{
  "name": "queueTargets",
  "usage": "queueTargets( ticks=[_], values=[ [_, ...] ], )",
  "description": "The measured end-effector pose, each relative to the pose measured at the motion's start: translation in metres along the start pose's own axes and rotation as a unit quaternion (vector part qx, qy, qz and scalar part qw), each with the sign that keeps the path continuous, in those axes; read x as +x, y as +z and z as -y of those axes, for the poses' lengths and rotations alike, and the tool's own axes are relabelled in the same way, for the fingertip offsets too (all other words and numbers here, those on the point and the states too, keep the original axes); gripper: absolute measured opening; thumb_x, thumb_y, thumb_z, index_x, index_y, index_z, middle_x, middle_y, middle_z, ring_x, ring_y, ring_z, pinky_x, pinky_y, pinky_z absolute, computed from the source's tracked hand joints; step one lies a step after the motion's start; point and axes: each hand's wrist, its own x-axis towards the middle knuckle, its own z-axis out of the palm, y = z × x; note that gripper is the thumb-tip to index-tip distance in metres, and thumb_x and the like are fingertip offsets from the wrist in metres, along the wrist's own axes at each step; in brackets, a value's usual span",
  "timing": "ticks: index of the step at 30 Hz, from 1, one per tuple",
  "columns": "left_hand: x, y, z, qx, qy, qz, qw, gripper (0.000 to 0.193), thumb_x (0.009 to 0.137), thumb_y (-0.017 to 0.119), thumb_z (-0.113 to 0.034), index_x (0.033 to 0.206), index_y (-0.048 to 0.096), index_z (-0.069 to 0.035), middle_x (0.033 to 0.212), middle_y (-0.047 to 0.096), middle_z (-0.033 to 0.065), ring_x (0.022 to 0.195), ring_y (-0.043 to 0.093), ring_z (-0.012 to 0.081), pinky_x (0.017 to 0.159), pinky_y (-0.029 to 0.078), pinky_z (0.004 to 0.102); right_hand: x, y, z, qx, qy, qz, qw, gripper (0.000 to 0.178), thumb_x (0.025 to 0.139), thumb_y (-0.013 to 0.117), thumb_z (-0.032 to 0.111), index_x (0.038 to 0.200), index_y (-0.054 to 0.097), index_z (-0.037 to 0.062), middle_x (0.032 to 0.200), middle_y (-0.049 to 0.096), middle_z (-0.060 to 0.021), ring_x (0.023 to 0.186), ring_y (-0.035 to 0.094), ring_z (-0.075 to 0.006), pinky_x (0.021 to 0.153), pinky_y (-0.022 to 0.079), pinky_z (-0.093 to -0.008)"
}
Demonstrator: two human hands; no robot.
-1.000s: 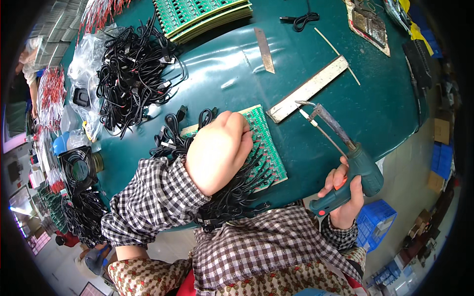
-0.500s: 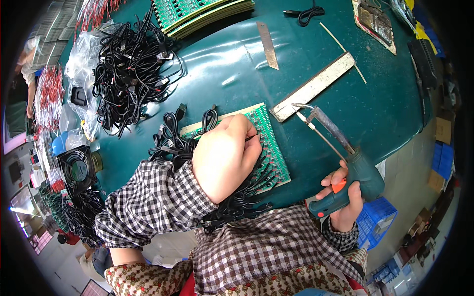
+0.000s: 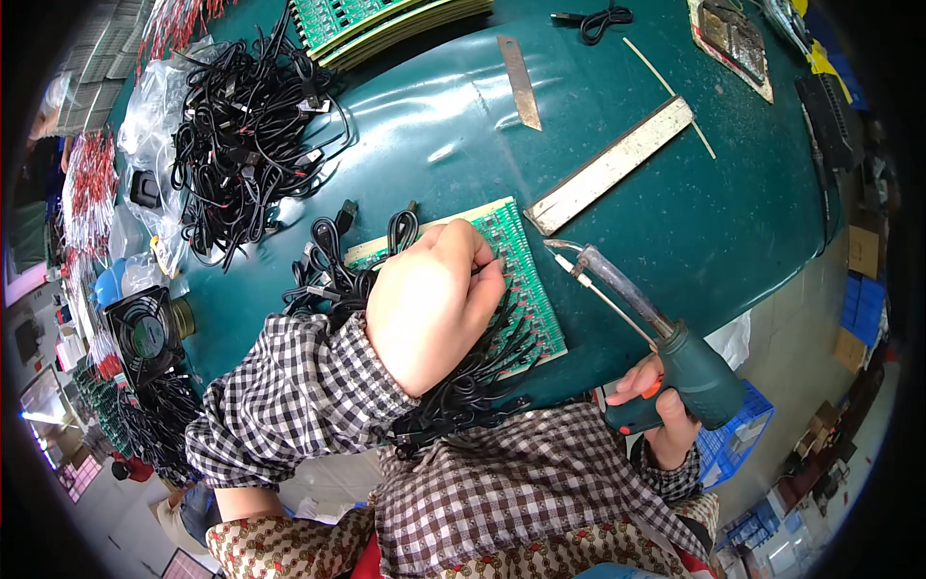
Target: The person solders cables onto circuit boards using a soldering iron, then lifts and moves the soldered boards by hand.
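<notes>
While the board (image 3: 535, 301) is being covered over much of its face by the left hand (image 3: 420, 304), the iron (image 3: 709, 381) is being held off its right edge by the right hand (image 3: 670, 429). The left grip is being pinched together over the board, apparently on one of the cables (image 3: 473, 381), though little of what is being pinched can be seen. The right grip is being closed around the iron's handle.

From the lower right, the iron's long axis is being slanted up toward the board, so that its bent tip is being presented just beside the right edge; its height is not being shown. The left hand is being placed nearer, directly above the board, which is being borne flat by the counter (image 3: 733, 217).

Thin and green, the board is being dotted with tiny parts and bordered by a pale strip. Black, pliant-looking cables are being massed along its near side, and a tangled heap (image 3: 241, 154) is being spread beyond its far left. Past its far right corner, a scuffed, pale, straight bar (image 3: 612, 164) is being supported by glossy green sheeting; farther beyond the board, a flat, rust-tinged blade (image 3: 521, 82) is being displayed.
</notes>
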Motion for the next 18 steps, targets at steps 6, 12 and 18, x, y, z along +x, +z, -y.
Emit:
queueTargets(
  ticks=[6,12,18],
  values=[
    [-0.0019,0.001,0.002,-0.006,0.003,-0.009,1.0,0.015,0.08,0.067,-0.008,0.081,0.055,0.001,0.072,0.06,0.0122,0.059,0.059,0.0235,0.056,0.048,0.0318,-0.0012,0.0046,0.0001,-0.019,0.023,0.004,1.0,0.038,0.09,0.061,0.032,0.093,0.053,-0.0055,0.084,0.057,-0.0153,0.079,0.061,-0.0222,0.071,0.058,-0.0365],
    [0.0,0.0008,0.0025,0.023,0.052,-0.008,0.998,0.016,0.08,0.065,-0.007,0.083,0.052,0.001,0.074,0.059,0.0153,0.064,0.06,0.0302,0.057,0.049,0.0361,-0.0019,0.0066,0.0025,-0.041,0.036,0.016,0.998,0.037,0.089,0.061,0.031,0.091,0.053,-0.0045,0.082,0.056,-0.0144,0.078,0.061,-0.022,0.071,0.057,-0.0361],
    [0.0018,-0.0018,0.0032,0.073,0.101,0.015,0.992,0.018,0.079,0.064,-0.007,0.084,0.049,0.002,0.074,0.055,0.0185,0.067,0.06,0.0355,0.059,0.05,0.0404,-0.0004,0.0082,0.0028,-0.042,0.026,0.023,0.999,0.036,0.089,0.061,0.03,0.091,0.053,-0.005,0.082,0.056,-0.0141,0.078,0.061,-0.0223,0.07,0.058,-0.0368]
  ],
)
